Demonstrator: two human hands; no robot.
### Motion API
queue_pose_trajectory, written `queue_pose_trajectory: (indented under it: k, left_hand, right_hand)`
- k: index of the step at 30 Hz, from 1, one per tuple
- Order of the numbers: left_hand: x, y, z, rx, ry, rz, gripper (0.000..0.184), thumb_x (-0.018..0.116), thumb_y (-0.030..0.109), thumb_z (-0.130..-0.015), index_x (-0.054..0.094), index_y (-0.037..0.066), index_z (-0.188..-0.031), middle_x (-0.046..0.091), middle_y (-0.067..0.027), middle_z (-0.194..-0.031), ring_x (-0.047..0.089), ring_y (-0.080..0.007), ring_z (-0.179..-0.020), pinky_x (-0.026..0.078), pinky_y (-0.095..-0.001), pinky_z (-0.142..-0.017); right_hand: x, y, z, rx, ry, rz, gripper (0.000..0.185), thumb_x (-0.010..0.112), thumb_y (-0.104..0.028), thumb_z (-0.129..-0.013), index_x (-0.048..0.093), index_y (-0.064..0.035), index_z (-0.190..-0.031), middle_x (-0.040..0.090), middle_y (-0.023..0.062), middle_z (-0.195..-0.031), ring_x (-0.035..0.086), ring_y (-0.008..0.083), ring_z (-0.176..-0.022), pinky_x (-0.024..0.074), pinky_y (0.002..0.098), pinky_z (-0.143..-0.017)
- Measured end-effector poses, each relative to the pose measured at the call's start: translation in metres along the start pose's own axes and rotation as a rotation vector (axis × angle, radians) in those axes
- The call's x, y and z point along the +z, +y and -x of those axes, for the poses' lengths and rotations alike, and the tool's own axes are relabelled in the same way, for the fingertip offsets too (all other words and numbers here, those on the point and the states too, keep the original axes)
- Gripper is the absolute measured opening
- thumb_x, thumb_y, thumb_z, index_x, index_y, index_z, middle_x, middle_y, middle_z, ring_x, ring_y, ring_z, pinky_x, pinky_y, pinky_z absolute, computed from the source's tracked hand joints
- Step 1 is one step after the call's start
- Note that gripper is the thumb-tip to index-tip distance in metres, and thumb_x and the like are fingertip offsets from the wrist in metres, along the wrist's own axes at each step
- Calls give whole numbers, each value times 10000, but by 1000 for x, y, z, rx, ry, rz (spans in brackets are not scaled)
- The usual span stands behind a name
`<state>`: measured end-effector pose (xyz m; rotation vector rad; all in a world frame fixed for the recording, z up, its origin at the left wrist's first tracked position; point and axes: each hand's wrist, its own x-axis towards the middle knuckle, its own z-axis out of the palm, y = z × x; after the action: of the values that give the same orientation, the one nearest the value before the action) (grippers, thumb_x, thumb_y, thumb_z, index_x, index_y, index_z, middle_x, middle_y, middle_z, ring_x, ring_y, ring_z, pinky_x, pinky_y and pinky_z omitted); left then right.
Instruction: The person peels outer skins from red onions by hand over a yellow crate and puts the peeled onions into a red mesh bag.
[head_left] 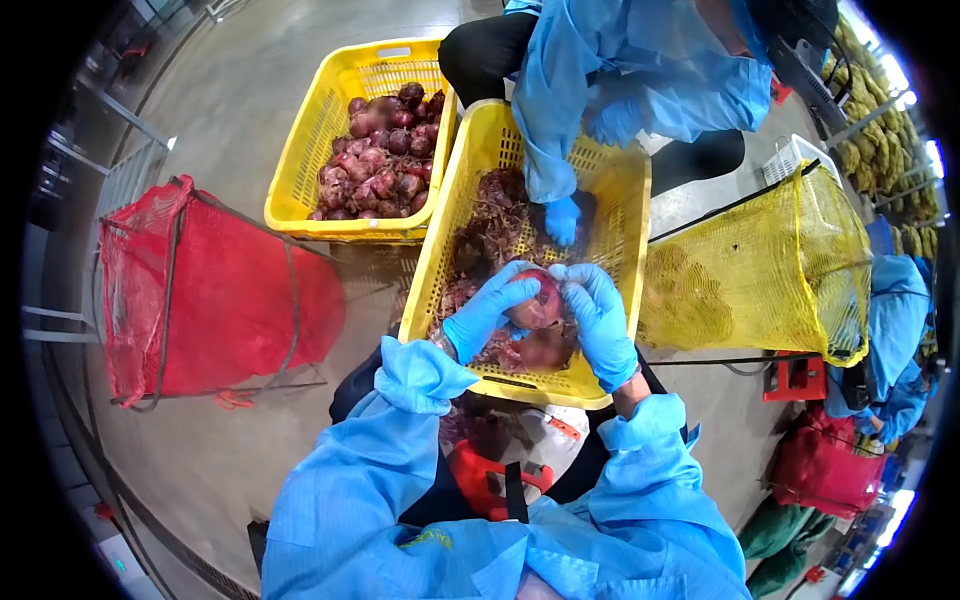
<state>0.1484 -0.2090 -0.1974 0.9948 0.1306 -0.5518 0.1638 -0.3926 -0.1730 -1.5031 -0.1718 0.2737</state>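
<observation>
A red onion [537, 302] is held above the near part of a yellow crate [427, 262]. My left hand [488, 312], in a blue glove, grips the onion from its left side. On the onion's upper right, the fingers of my right hand [599, 322], also gloved, are pinched against its skin. Beneath both hands, the crate holds loose onion skins [500, 215] and some onions. Another person's gloved hand [562, 220] reaches into the far part of the same crate, apart from mine.
A second yellow crate [290, 180] full of red onions [375, 165] stands at the upper left. A red mesh bag [240, 300] on a frame is at left, a yellow mesh bag [750, 270] at right. A co-worker's blue sleeve [548, 120] hangs over the crate.
</observation>
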Motion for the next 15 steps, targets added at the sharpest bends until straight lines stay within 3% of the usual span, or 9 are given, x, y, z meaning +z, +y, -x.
queue_pose_trajectory:
  k: [2,5,12,13,15]
  left_hand:
    - [2,-1,-1,58,-48,25,518,595,396,-909,458,121,-1326,572,-53,-1140,608,-153,-988,526,-283,-736]
    - [4,0,-1,55,-103,131,556,617,353,-898,430,108,-1360,530,-66,-1237,583,-195,-1114,524,-340,-900]
    - [-1,-7,-5,-4,-59,75,496,628,177,-872,449,85,-1326,541,-67,-1212,586,-186,-1091,519,-358,-926]
    - [0,-9,-6,37,-28,81,469,619,162,-865,464,76,-1299,547,-70,-1203,591,-178,-1069,525,-347,-913]
    - [0,-14,-9,77,-10,134,456,609,157,-863,469,80,-1290,545,-72,-1204,599,-184,-1056,544,-359,-879]
  right_hand:
    - [-4,1,-1,33,-2,-23,165,497,-60,-970,571,6,-1102,613,80,-1132,560,139,-1042,430,280,-954]
    - [-4,10,-4,7,15,-74,164,525,-67,-964,565,3,-1106,621,78,-1098,568,122,-998,456,259,-902]
    - [0,7,-3,-48,-59,86,151,546,-44,-951,571,-8,-1095,641,54,-1047,587,100,-900,482,228,-816]
    - [3,2,-3,-24,-34,30,117,557,-29,-930,611,1,-1029,653,74,-1040,577,137,-967,453,277,-902]
    - [4,1,-4,63,21,-38,119,570,-43,-933,610,3,-1035,652,69,-1050,577,131,-959,456,272,-896]
